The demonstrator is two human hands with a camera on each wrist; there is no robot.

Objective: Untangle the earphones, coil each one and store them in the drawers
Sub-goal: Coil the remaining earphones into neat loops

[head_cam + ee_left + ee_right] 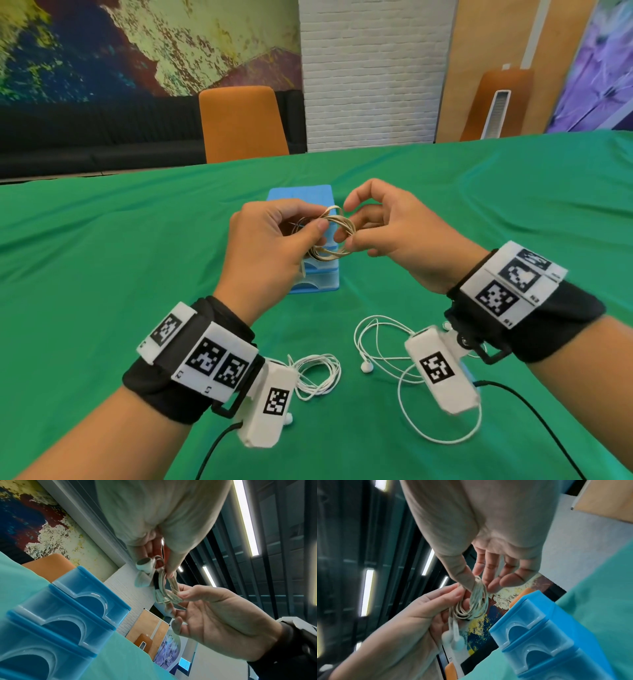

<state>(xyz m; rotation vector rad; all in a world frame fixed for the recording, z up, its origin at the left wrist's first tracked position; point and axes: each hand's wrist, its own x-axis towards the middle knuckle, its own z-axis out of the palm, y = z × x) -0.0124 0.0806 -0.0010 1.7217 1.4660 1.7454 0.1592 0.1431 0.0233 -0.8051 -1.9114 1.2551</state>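
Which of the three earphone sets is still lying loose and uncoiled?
The loose white set on the green cloth under the right wrist; its cord sprawls in wide loops. The other table set is coiled, and both hands hold the third coil.

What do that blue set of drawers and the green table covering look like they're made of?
The drawer unit looks like moulded plastic: opaque blue frame with translucent, glossy drawer fronts that show highlights and curved scooped grips. The green covering looks like thin woven fabric with a slight satin sheen; it lies in soft creases. Whether it is polyester or something else can't be told.
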